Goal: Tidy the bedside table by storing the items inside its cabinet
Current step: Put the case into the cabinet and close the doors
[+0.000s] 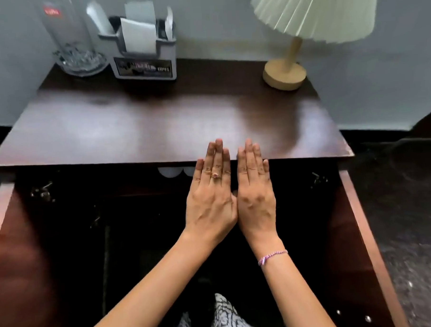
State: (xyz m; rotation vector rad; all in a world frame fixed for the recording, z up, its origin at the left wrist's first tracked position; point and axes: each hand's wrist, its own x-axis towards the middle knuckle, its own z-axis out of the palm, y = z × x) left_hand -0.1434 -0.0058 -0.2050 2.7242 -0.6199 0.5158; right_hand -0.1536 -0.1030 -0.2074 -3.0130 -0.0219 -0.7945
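Note:
The dark wooden bedside table (109,123) fills the view, and both cabinet doors below it stand wide open, the left door (20,246) and the right door (355,231). At its back left stands a clear glass vase (73,43), with a grey organiser (143,52) holding white papers beside it. A lamp (291,61) with a pleated pale shade and wooden base stands at the back right. My left hand (210,190) and my right hand (255,188) are held flat, palms down, side by side over the table's front edge, holding nothing. Something white (171,171) shows inside the cabinet.
A grey wall (228,19) rises behind the table. Dark speckled floor (410,229) lies to the right. My patterned clothing (226,321) shows at the bottom centre, between the open doors.

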